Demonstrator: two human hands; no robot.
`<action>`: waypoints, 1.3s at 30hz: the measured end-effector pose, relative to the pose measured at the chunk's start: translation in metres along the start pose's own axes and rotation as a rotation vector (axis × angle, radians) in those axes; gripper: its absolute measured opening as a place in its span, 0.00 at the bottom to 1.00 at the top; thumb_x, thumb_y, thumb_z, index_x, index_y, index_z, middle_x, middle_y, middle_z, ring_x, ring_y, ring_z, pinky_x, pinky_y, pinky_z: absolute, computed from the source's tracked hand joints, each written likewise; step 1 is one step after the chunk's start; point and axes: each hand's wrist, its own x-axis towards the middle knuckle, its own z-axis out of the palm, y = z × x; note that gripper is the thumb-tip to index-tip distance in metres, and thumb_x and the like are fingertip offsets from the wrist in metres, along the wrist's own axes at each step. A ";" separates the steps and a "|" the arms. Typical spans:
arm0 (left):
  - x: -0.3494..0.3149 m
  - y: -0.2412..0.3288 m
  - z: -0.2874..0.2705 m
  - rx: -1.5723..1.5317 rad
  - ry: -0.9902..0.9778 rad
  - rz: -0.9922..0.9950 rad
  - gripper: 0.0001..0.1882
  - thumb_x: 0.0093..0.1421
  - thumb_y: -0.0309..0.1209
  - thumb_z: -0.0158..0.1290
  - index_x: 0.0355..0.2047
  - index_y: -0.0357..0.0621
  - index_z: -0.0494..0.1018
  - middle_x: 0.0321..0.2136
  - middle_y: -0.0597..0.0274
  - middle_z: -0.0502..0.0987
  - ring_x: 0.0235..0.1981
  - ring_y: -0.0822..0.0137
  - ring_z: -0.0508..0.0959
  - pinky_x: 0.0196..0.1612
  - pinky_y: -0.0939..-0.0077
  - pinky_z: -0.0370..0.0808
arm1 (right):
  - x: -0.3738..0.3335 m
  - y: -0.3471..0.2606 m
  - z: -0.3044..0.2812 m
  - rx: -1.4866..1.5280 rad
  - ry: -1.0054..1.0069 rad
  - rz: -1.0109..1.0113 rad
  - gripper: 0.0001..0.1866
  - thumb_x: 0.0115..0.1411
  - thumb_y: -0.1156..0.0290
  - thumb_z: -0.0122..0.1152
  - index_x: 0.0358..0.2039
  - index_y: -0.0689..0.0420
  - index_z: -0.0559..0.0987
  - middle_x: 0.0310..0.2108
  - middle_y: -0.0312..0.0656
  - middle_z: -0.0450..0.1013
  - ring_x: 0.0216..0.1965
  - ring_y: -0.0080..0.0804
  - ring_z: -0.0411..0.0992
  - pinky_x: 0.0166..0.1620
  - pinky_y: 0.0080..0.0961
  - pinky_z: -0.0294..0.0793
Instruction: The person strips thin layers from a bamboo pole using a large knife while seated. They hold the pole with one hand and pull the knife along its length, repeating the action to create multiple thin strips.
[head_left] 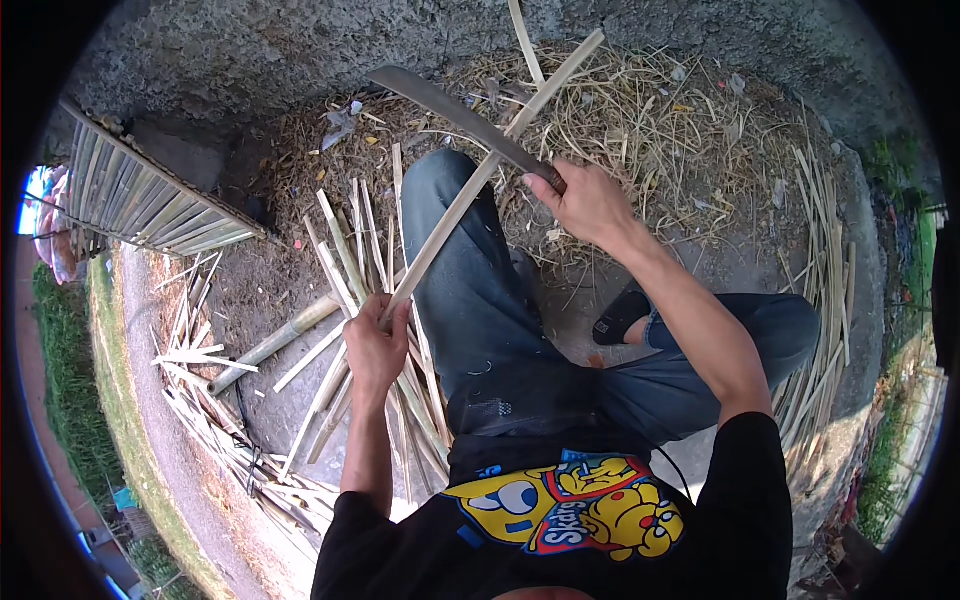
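Observation:
My left hand point(377, 345) is closed round the lower end of a long, pale bamboo strip point(447, 222). The strip slants up and to the right, over my bent left knee. In my right hand point(588, 203) is the handle of a machete point(450, 108), its long dark blade pointing to the upper left. Blade and strip cross just beyond the knee; whether the edge bites into the strip I cannot tell. Loose split bamboo strips point(335, 270) lie below and around my left hand.
Curly bamboo shavings point(640, 130) cover the ground before a rough wall point(250, 50). A round bamboo pole point(275, 343) lies at the left, near a tied bundle of strips point(235, 450). More strips point(825, 290) are stacked at the right. A bamboo slat panel point(150, 190) leans at the upper left.

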 end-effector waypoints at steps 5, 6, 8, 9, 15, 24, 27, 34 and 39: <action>-0.011 -0.005 0.007 0.007 0.033 0.029 0.11 0.63 0.34 0.62 0.33 0.37 0.78 0.17 0.52 0.78 0.16 0.59 0.80 0.23 0.67 0.73 | -0.028 -0.023 0.018 -0.059 0.102 -0.292 0.32 0.67 0.37 0.50 0.30 0.58 0.75 0.15 0.49 0.73 0.23 0.55 0.78 0.28 0.48 0.77; -0.015 -0.017 -0.004 0.013 0.025 0.000 0.11 0.63 0.34 0.62 0.33 0.37 0.78 0.17 0.51 0.78 0.16 0.59 0.79 0.22 0.67 0.73 | -0.017 -0.005 0.008 -0.073 0.102 -0.209 0.32 0.67 0.37 0.50 0.31 0.58 0.76 0.16 0.48 0.74 0.23 0.55 0.78 0.29 0.48 0.77; -0.026 -0.052 -0.025 0.013 0.019 0.069 0.11 0.62 0.33 0.62 0.33 0.36 0.79 0.18 0.49 0.79 0.16 0.58 0.79 0.22 0.66 0.73 | 0.010 0.043 -0.015 -0.095 0.093 -0.031 0.32 0.67 0.36 0.49 0.33 0.58 0.77 0.17 0.48 0.75 0.24 0.53 0.78 0.30 0.48 0.78; -0.024 -0.044 -0.025 0.007 0.023 0.067 0.11 0.62 0.33 0.62 0.33 0.36 0.79 0.18 0.49 0.79 0.16 0.58 0.79 0.22 0.66 0.73 | 0.020 0.066 -0.024 -0.121 0.083 0.061 0.33 0.67 0.35 0.47 0.35 0.57 0.78 0.19 0.48 0.76 0.24 0.51 0.79 0.30 0.47 0.78; -0.009 -0.011 -0.023 0.074 -0.135 0.081 0.11 0.62 0.33 0.61 0.35 0.35 0.80 0.19 0.49 0.80 0.19 0.58 0.82 0.25 0.66 0.75 | -0.002 0.046 -0.016 0.064 0.008 0.103 0.31 0.67 0.36 0.49 0.35 0.56 0.78 0.20 0.50 0.76 0.25 0.52 0.79 0.30 0.48 0.78; -0.043 -0.088 -0.083 0.212 -0.155 0.151 0.09 0.59 0.29 0.62 0.34 0.33 0.79 0.16 0.55 0.77 0.17 0.71 0.75 0.23 0.71 0.71 | 0.029 0.149 -0.068 -0.036 0.164 0.463 0.35 0.68 0.36 0.44 0.32 0.58 0.80 0.24 0.52 0.78 0.28 0.51 0.79 0.35 0.47 0.76; -0.040 -0.115 -0.070 0.009 -0.235 -0.053 0.09 0.59 0.29 0.63 0.33 0.34 0.79 0.15 0.61 0.76 0.17 0.73 0.72 0.23 0.73 0.69 | 0.035 0.216 -0.086 0.101 0.227 0.686 0.35 0.69 0.37 0.45 0.31 0.62 0.78 0.23 0.49 0.76 0.23 0.44 0.77 0.29 0.43 0.75; -0.007 -0.057 -0.025 -0.545 -0.494 -0.395 0.24 0.73 0.44 0.49 0.22 0.43 0.70 0.12 0.76 0.62 0.12 0.82 0.56 0.17 0.81 0.52 | -0.012 0.092 -0.041 0.954 0.377 0.480 0.32 0.70 0.40 0.49 0.30 0.62 0.75 0.16 0.36 0.68 0.12 0.23 0.66 0.16 0.25 0.66; 0.023 -0.018 -0.007 -0.697 -0.625 -0.519 0.23 0.73 0.46 0.49 0.22 0.47 0.68 0.12 0.76 0.59 0.12 0.81 0.55 0.15 0.81 0.49 | -0.030 0.019 0.014 0.432 0.154 -0.002 0.31 0.69 0.43 0.53 0.26 0.61 0.76 0.16 0.48 0.72 0.19 0.49 0.72 0.26 0.44 0.69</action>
